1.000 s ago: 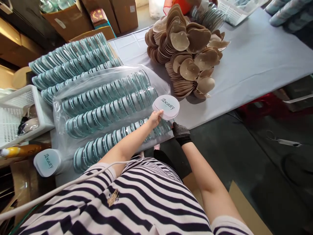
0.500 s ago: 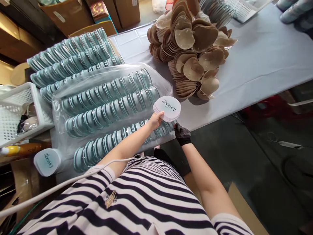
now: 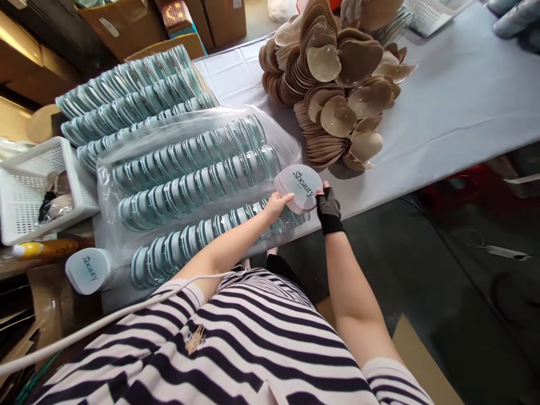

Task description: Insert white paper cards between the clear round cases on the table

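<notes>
My left hand point(image 3: 278, 203) and my right hand point(image 3: 327, 203), which wears a dark fingerless glove, hold a small stack of round white cards point(image 3: 298, 187) printed "Sbeauty" from both sides, just above the table's near edge. Under and left of the cards lies a clear plastic bag point(image 3: 189, 180) packed with rows of teal round cases. Beyond the cards sits a heap of beige heart-shaped pads point(image 3: 337, 84) on the grey tablecloth point(image 3: 455, 101).
More teal cases point(image 3: 130, 95) lie in rows behind the bag. A white basket point(image 3: 29, 185) stands at the left, and another "Sbeauty" card stack point(image 3: 88, 270) near the left edge. Cardboard boxes point(image 3: 126, 22) stand at the back. Dark floor lies on the right.
My right hand has come up from below the cards to grip their right edge. The card stack has tilted and shifted slightly right.
</notes>
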Demonstrator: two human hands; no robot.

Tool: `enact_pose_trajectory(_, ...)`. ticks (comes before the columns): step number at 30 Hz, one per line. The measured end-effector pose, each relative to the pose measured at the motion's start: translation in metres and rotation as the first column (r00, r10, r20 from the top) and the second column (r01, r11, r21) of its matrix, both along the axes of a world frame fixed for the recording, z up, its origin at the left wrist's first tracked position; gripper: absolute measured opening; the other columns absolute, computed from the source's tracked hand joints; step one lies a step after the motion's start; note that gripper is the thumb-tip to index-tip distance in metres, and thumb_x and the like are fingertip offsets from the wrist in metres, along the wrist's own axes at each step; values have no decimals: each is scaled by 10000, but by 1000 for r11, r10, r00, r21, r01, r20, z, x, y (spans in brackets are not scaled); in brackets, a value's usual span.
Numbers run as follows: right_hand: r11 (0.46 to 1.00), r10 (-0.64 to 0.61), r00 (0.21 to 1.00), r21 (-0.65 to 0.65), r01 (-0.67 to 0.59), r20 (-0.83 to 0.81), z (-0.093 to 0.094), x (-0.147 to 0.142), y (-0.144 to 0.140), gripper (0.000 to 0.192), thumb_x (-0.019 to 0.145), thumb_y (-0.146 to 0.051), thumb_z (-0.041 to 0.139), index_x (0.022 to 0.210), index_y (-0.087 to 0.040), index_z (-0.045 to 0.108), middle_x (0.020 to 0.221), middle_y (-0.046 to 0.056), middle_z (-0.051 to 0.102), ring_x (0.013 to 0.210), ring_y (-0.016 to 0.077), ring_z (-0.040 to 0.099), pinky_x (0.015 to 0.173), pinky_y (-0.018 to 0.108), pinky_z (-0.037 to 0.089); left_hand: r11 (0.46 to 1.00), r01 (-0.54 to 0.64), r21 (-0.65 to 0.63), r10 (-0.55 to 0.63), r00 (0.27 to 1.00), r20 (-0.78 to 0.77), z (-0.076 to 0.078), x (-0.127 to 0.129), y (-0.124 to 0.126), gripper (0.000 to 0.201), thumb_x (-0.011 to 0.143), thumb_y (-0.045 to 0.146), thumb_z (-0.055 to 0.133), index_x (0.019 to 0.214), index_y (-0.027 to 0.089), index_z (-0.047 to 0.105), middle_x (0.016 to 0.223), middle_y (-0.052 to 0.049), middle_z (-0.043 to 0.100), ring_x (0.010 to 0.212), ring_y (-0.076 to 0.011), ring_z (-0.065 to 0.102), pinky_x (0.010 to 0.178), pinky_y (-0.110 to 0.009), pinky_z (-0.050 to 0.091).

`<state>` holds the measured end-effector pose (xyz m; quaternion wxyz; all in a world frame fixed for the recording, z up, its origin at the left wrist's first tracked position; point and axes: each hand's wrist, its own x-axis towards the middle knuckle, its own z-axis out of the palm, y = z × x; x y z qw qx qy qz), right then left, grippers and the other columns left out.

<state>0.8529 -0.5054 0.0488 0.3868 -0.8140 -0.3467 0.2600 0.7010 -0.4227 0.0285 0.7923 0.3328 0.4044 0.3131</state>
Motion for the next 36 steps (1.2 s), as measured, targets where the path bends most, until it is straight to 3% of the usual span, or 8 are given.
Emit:
enact_pose_trajectory(4, 986, 152, 935, 22, -167, 319, 26, -33, -3, 495, 917, -413, 451, 1330, -161, 553, 1440, 162, 480, 1369, 291, 392, 1144, 490, 316, 997, -45, 63, 51, 993, -105, 8, -10, -2, 275, 677, 309, 813, 876, 135, 738, 960, -89, 768, 1035, -260, 684, 996, -381, 480)
enact_pose_trajectory(8, 989, 49, 981, 125, -73, 186, 30, -50, -19, 507, 969, -426, 361, 1393, -169, 468, 1305, 156, 581, 1213, 240, 548, 1075, 437, 414, 997, -21, 71, 25, 998, -61, 19, -20, -6, 306, 668, 329, 827, 892, 137, 743, 980, -94, 764, 1034, -263, 682, 994, -384, 479)
enact_pose_trajectory(11, 983, -132, 975, 151, 105, 181, 28, -37, -25, 617, 949, -461, 391, 1472, -136, 359, 1439, 188, 450, 1352, 266, 423, 1137, 485, 331, 995, 44, 95, -41, 998, -39, 26, -25, -10, 330, 664, 340, 834, 906, 133, 748, 991, -105, 762, 1034, -268, 681, 988, -380, 482)
enact_pose_trajectory(15, 994, -10, 965, 111, -20, 263, 36, -31, -25, 526, 907, -443, 454, 1321, -134, 553, 1482, 178, 404, 1421, 299, 318, 1165, 489, 288, 988, 73, 135, -63, 995, -77, 31, -26, -14, 333, 669, 357, 829, 908, 137, 753, 980, -106, 764, 1011, -273, 686, 966, -390, 493)
enact_pose_trajectory(18, 992, 42, 977, 107, -65, 208, 44, -49, -23, 474, 900, -436, 453, 1266, -165, 588, 1363, 162, 532, 1295, 287, 476, 1078, 445, 408, 995, 40, 88, -30, 993, -111, 29, -27, -17, 344, 622, 369, 854, 860, 145, 748, 931, -95, 769, 987, -272, 694, 940, -384, 506)
enact_pose_trajectory(24, 966, -249, 955, -37, 257, 159, 44, -57, -77, 539, 890, -531, 421, 1137, -105, 640, 1052, 202, 679, 970, 303, 638, 833, 398, 508, 985, -49, -163, 38, 997, -71, 22, -37, -11, 343, 614, 296, 863, 875, 126, 720, 887, -90, 770, 927, -243, 712, 891, -343, 543)
enact_pose_trajectory(30, 922, 287, 912, -344, -179, 294, 24, -68, -143, 414, 936, -427, 391, 1046, -167, 694, 929, 126, 726, 801, 224, 665, 708, 284, 455, 875, -313, -368, 305, 949, -82, 20, -42, 3, 275, 806, 146, 686, 1081, 152, 677, 960, -59, 769, 915, -184, 720, 888, -311, 570)
enact_pose_trajectory(36, 661, 578, 797, -673, -332, 174, 4, -99, -66, 356, 990, -377, 364, 1215, -171, 547, 933, 115, 715, 843, 201, 682, 681, 255, 412, 837, -352, -419, 359, 931, -66, 20, -42, 4, 261, 874, 102, 599, 1118, 156, 672, 986, -62, 768, 963, -174, 718, 909, -286, 565)
